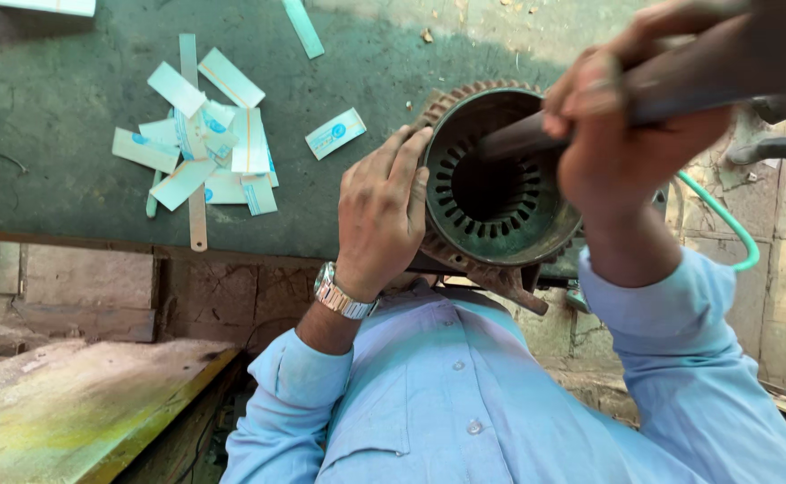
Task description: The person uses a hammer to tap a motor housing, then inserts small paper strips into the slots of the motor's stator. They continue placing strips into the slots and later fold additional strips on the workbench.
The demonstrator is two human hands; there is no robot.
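Stator housing (491, 184), slotted, at near table edge (70, 235); left hand (379, 215) flat against its rim; right hand (621, 134) clenched round dark rod (536, 134) entering bore; risk: rod slipping, housing tipping off edge; paper strips (204, 143) left

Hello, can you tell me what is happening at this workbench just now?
A person in a light blue shirt works on a round slotted metal motor housing at the edge of a dark green bench. The left hand, with a wristwatch, steadies the housing's outer rim. The right hand has its grip closed on a dark rod-like tool whose end reaches into the housing's opening. White and blue paper strips lie scattered on the bench.
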